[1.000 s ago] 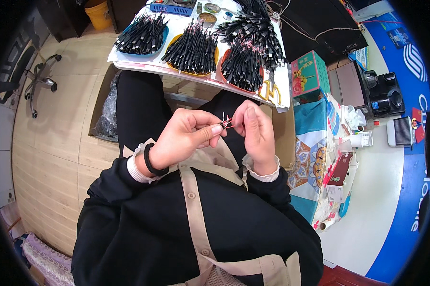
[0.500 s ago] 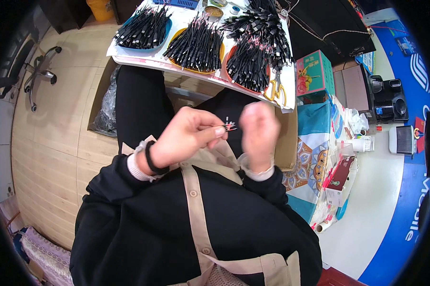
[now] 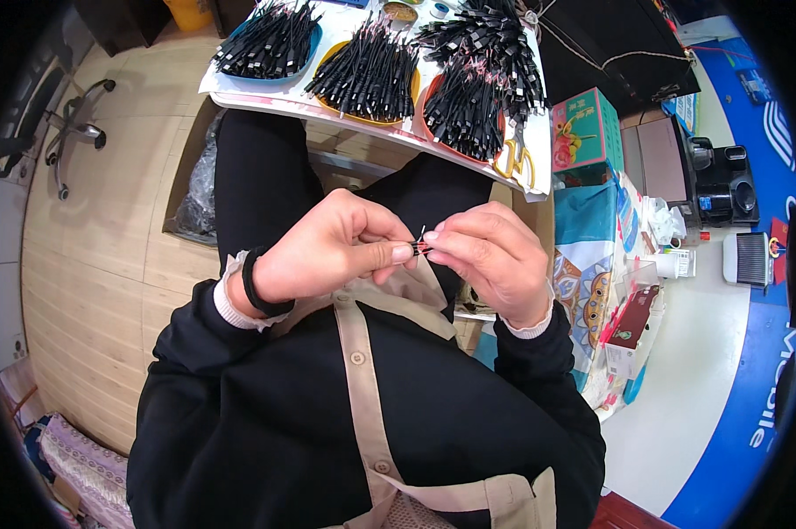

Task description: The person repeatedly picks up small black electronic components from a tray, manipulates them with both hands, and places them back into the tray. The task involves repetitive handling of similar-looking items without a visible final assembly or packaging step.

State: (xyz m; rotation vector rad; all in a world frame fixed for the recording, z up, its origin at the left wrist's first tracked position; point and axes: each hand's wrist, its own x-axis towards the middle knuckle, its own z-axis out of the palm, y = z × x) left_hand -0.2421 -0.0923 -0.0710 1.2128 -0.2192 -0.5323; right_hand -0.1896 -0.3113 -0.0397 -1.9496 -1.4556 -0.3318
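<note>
Over my lap, both hands meet at a small group of wire ends (image 3: 422,248), red, black and white. My left hand (image 3: 323,251) is closed, pinching the wires between thumb and forefinger; the cable bodies behind are hidden in it. The fingertips of my right hand (image 3: 497,257) close on the tips of the same wires from the right. How many wires there are I cannot tell. On the table beyond lie black USB cables (image 3: 367,70) in heaps, many with pinkish stripped ends.
The white table (image 3: 239,99) holds a blue tray (image 3: 315,44), a yellow tray (image 3: 413,99) and a red tray, all full of cables. Yellow-handled scissors (image 3: 521,166) lie at its right corner. A green box (image 3: 586,132) stands to the right. A carton with clear plastic (image 3: 197,198) sits left of my legs.
My right hand, blurred and apart from the wires before, has come down to them and now pinches their tips. My left hand stays nearly in place, still holding the wires.
</note>
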